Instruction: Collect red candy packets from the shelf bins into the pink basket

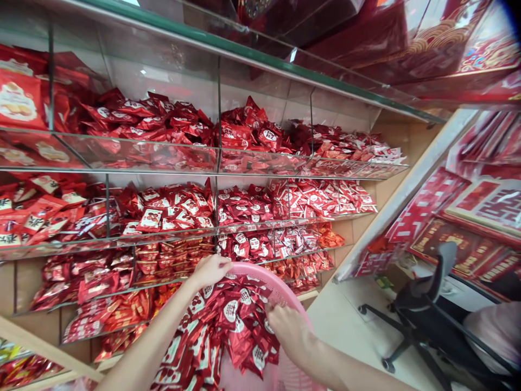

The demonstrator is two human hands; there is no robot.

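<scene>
Pink basket [264, 273] sits closest to my view, heaped with red packets [228, 326], just before the lower glass shelves [163, 237]. Left hand [209, 270], arm stretched forward, is curled closed over the basket's far-left rim. Right hand [288, 326], wrist bent, pinches packets beside the right rim.

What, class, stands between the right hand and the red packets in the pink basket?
Nothing visible does. The right hand touches the red packets heaped in the pink basket, with its fingers down among them. The left hand grips the basket's far rim, off to one side.
</scene>
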